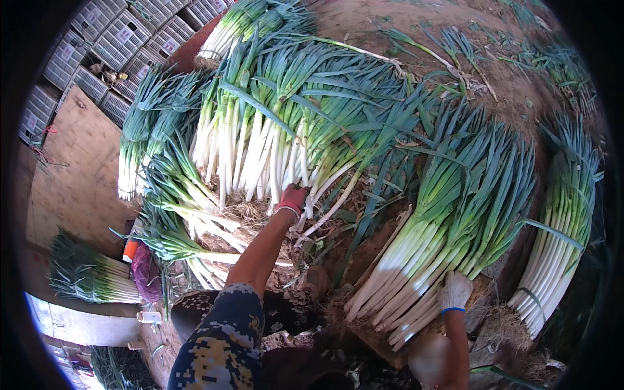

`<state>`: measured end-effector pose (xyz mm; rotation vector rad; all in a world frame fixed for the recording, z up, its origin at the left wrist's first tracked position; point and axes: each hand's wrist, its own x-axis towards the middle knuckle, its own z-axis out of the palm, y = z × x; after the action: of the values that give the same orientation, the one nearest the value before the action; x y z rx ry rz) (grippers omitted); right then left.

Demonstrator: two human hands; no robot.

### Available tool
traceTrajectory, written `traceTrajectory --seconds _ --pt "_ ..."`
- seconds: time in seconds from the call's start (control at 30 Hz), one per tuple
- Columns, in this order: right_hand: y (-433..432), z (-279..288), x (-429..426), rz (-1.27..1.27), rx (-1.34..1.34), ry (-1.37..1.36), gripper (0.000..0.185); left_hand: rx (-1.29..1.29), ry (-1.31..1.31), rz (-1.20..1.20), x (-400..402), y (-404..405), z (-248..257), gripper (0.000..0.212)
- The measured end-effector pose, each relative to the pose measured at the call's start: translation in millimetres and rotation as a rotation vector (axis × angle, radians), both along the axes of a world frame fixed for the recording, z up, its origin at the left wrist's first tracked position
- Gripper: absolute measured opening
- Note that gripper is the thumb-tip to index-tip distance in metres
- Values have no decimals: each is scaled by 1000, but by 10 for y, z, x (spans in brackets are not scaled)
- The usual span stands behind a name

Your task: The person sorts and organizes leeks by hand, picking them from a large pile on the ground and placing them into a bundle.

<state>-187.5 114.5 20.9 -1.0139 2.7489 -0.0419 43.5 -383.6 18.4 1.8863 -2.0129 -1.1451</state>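
Long green onions with white stalks and green leaves lie in a large heap (263, 146) before me. My left hand (292, 199), in a red glove with dark fingers, reaches to the stalks' lower ends at the heap's near edge; its fingers are partly hidden, so its grip is unclear. To the right, a row of green onions (414, 263) lies fanned out, roots towards me. My right hand (455, 291), in a white knitted glove with a blue cuff, rests at the white stalks on that row's right side. Whether its fingers close on any stalk is not plain.
A tied green onion bundle (551, 248) lies at the far right, others (92, 273) at the left. Grey plastic crates (119, 41) are stacked at the upper left beside a wooden board (73, 175). Loose leaves and stalks litter the dirt floor (341, 17). A purple net bag (145, 273) lies left.
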Motion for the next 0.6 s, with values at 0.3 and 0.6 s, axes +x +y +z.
traceTrajectory --seconds 0.3,0.6 --pt "7 64 -18 34 -19 28 19 389 755 77 -335 787 872 31" --pt "49 117 -69 -115 -284 -191 29 746 941 68 -110 3115 1494 35"
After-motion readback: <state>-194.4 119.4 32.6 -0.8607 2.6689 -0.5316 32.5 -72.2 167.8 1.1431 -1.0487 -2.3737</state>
